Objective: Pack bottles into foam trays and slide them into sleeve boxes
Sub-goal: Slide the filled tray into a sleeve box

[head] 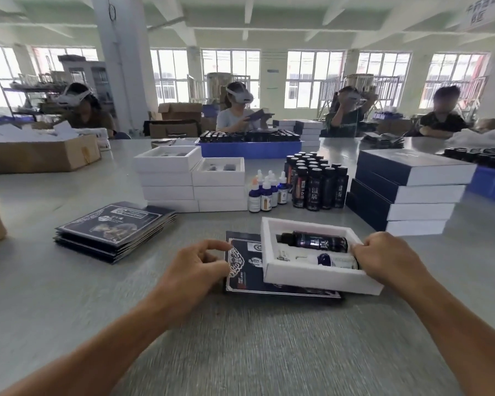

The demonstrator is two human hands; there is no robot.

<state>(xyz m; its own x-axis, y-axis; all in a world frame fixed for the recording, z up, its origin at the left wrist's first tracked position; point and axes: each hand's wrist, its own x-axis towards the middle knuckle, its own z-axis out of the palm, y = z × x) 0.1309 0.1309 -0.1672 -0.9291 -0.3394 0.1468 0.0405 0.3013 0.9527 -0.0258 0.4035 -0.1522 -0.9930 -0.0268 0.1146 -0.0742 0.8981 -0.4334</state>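
A white foam tray lies in front of me, partly on top of a flat dark blue sleeve box. Inside the tray lie a dark bottle and, nearer to me, a blue dropper bottle. My right hand grips the tray's right end, fingers curled over its rim. My left hand is at the sleeve's left edge with curled fingers; whether it pinches the edge is unclear.
Behind stand stacks of white foam trays, small dropper bottles, several upright dark bottles and a stack of packed boxes. A pile of flat sleeves lies at left. Other people sit across the table.
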